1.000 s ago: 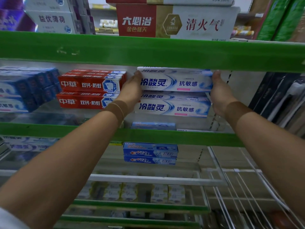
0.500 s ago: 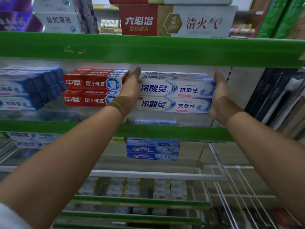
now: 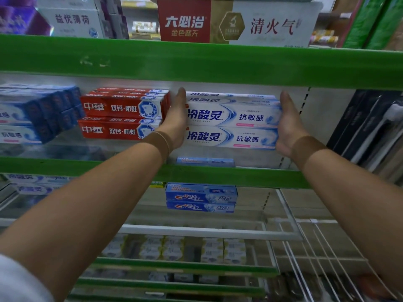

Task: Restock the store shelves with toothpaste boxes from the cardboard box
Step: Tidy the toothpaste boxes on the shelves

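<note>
The stack could skew or knock the red boxes (image 3: 122, 113) if 1 side is pushed harder. The white toothpaste boxes (image 3: 232, 122) sit on the middle shelf (image 3: 87, 168), between the left hand (image 3: 175, 124) and right hand (image 3: 287, 125), both flat with straight fingers pressing the ends.

Stack of toothpaste boxes (image 3: 233, 120) on shelf (image 3: 196, 174), between two hands.
Left hand (image 3: 176, 125) at its left end, right hand (image 3: 287, 125) at right end; another stack (image 3: 122, 114) just left.
</note>
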Available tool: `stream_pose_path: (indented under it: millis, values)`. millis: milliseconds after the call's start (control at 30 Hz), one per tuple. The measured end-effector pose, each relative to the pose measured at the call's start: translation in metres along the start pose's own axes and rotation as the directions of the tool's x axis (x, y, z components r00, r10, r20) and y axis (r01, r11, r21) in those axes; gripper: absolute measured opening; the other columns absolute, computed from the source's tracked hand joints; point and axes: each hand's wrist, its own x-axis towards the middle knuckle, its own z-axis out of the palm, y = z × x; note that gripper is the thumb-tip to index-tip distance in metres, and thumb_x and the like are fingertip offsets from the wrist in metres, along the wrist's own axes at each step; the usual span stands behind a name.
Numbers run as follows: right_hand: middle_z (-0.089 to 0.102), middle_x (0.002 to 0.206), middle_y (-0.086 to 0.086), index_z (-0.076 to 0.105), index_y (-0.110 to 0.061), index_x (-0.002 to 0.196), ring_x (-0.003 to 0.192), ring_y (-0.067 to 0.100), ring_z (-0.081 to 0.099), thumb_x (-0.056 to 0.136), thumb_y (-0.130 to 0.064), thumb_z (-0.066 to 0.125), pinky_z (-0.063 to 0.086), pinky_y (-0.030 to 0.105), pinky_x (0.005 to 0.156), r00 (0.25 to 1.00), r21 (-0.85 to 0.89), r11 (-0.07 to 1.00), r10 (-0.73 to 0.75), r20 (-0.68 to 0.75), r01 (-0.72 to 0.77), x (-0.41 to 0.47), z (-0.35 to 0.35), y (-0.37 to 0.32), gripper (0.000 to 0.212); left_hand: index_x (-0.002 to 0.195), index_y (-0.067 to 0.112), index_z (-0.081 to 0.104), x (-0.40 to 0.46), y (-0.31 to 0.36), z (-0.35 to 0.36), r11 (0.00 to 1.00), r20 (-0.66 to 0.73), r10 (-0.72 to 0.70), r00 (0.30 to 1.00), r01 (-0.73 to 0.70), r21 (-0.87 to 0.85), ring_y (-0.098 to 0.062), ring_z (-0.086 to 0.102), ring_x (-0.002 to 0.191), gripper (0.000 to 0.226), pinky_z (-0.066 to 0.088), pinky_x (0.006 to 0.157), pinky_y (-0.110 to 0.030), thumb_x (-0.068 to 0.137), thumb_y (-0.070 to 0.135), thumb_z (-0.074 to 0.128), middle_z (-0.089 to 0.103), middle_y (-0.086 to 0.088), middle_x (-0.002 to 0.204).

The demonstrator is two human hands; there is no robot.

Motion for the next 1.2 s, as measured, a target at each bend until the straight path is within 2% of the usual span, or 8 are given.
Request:
stream_pose_path:
  millis: [167, 333, 467, 533, 700, 867, 1100, 1200]
  values:
    - [0.075, 0.102, 0.011, 0.064, -0.021, 0.124, 0.090, 0.031, 0.074, 0.094, -0.073, 0.027, 0.059, 0.048, 0.074, 1.000, -0.008, 1.000, 0.007, 0.011, -0.006, 0.001, 0.002, -0.001, 0.071, 0.151, 0.017, 0.026, -0.002, 0.003, 0.006, 0.996, -0.065, 0.027, 0.998, -0.021, 0.083, -0.024, 0.034, 0.138, 0.069, 0.024, 0.115, -0.039, 0.099, 0.061, 0.027, 0.035, -0.005, 0.151]
    - [0.077, 0.087, 0.005, 0.063, -0.026, 0.114, 0.081, 0.026, 0.075, 0.095, -0.071, 0.027, 0.060, 0.043, 0.066, 0.999, -0.046, 0.999, -0.011, -0.051, 0.009, 0.000, 0.007, -0.004, 0.061, 0.153, 0.018, 0.022, 0.005, 0.002, 0.008, 0.996, -0.114, 0.007, 0.993, 0.004, 0.091, -0.026, 0.027, 0.143, 0.078, 0.021, 0.119, -0.045, 0.095, 0.068, 0.027, 0.027, -0.005, 0.157]
    - [0.076, 0.102, 0.006, 0.057, -0.027, 0.131, 0.092, 0.027, 0.074, 0.092, -0.073, 0.031, 0.058, 0.052, 0.083, 0.996, -0.057, 0.997, -0.051, -0.066, 0.048, 0.004, 0.011, -0.003, 0.066, 0.152, 0.016, 0.024, 0.009, 0.001, 0.006, 0.996, -0.116, 0.014, 0.993, -0.004, 0.091, -0.028, 0.029, 0.142, 0.082, 0.022, 0.119, -0.047, 0.092, 0.072, 0.029, 0.030, -0.008, 0.156]
    - [0.073, 0.112, 0.005, 0.055, -0.030, 0.134, 0.100, 0.029, 0.071, 0.081, -0.082, 0.037, 0.053, 0.055, 0.093, 0.995, -0.084, 0.995, -0.062, -0.076, 0.056, 0.006, 0.012, -0.002, 0.076, 0.152, 0.015, 0.025, 0.010, 0.000, 0.006, 0.996, -0.117, 0.022, 0.993, -0.012, 0.083, -0.029, 0.030, 0.141, 0.083, 0.022, 0.118, -0.047, 0.092, 0.072, 0.030, 0.031, -0.008, 0.155]
    - [0.061, 0.135, -0.003, 0.052, -0.043, 0.136, 0.121, 0.028, 0.059, 0.030, -0.103, 0.051, 0.036, 0.062, 0.108, 0.992, -0.067, 0.994, -0.096, -0.079, 0.091, 0.049, -0.008, 0.009, 0.122, 0.151, 0.018, 0.028, 0.011, 0.001, 0.007, 0.997, -0.128, 0.030, 0.991, -0.021, 0.069, -0.030, 0.032, 0.141, 0.092, 0.025, 0.117, -0.048, 0.083, 0.080, 0.031, 0.034, -0.007, 0.153]
    - [0.057, 0.139, -0.003, 0.051, -0.046, 0.136, 0.125, 0.028, 0.056, 0.019, -0.102, 0.052, 0.032, 0.063, 0.111, 0.994, -0.067, 0.994, -0.095, -0.055, 0.091, 0.044, -0.006, 0.008, 0.129, 0.153, 0.019, 0.023, 0.011, -0.002, 0.007, 0.997, -0.142, 0.037, 0.989, -0.026, 0.078, -0.030, 0.025, 0.143, 0.094, 0.020, 0.119, -0.048, 0.083, 0.080, 0.034, 0.026, -0.007, 0.158]
    - [0.057, 0.140, -0.001, 0.047, -0.040, 0.141, 0.124, 0.027, 0.056, 0.046, -0.094, 0.046, 0.035, 0.059, 0.111, 0.993, -0.097, 0.993, -0.075, -0.092, 0.066, 0.031, 0.003, 0.002, 0.109, 0.155, 0.016, 0.018, 0.011, 0.002, 0.006, 0.989, -0.155, 0.034, 0.987, -0.011, 0.149, -0.031, 0.022, 0.145, 0.091, 0.019, 0.119, -0.049, 0.087, 0.077, 0.029, 0.021, -0.008, 0.160]
    - [0.065, 0.127, 0.003, 0.053, -0.031, 0.136, 0.113, 0.028, 0.064, 0.078, -0.081, 0.044, 0.048, 0.054, 0.101, 0.995, -0.101, 0.993, -0.064, -0.081, 0.056, 0.017, 0.009, -0.004, 0.077, 0.154, 0.016, 0.021, 0.007, 0.005, 0.006, 0.988, -0.144, 0.019, 0.989, 0.003, 0.154, -0.030, 0.026, 0.144, 0.086, 0.021, 0.119, -0.048, 0.090, 0.074, 0.029, 0.025, -0.008, 0.158]
